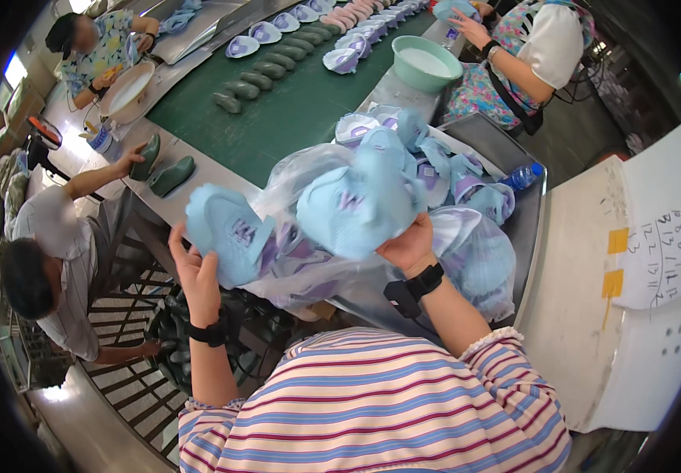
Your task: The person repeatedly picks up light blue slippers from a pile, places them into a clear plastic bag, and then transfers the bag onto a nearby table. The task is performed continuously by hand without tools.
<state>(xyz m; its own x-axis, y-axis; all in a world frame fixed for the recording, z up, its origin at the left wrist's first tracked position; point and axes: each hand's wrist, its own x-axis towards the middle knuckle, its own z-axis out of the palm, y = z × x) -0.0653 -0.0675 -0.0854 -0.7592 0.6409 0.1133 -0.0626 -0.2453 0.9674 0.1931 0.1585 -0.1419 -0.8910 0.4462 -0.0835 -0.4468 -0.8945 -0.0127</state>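
Observation:
My left hand [198,277] pinches the edge of a light-blue shoe upper [220,225] with a purple mark on it, held up on the left. On the right, my right hand [410,246] is closed on the lower edge of more light-blue shoe uppers [331,211], which overlap; how many is blurred by motion. Below and between my hands lies a clear plastic bag [297,169] with purple and blue uppers inside. Just beyond, loose blue and purple uppers [435,180] are heaped in a metal tray [536,229].
A green conveyor belt [214,142] carries rows of dark-green shoes [256,80] and purple-white uppers [342,60]. At left a person [56,236] holds a green shoe. A mint basin [425,63], a blue-capped bottle [522,176] and a crate of dark shoes [179,339] stand around. Other people work farther off.

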